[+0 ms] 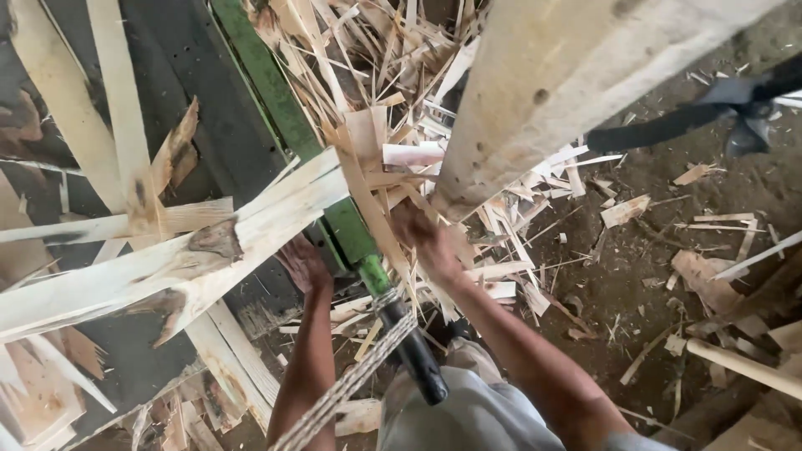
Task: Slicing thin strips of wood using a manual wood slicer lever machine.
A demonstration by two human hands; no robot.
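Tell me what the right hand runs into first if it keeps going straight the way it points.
The right hand points up and away from the body, into the pile of thin wood strips. It would likely meet those strips first, right at its fingers, with the pale wooden post just beyond, though depth is hard to judge.

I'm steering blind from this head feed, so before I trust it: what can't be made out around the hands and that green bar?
- Left hand: fingers hidden under the pale wooden slab; grip unclear.
- Right hand: fingertips buried among wood strips; what it holds cannot be told.
- Green bar: upper end cut off by the top edge.
- Big wooden post: cut off at the top.
- Dark object at the upper right: blurred, cut by the edge.
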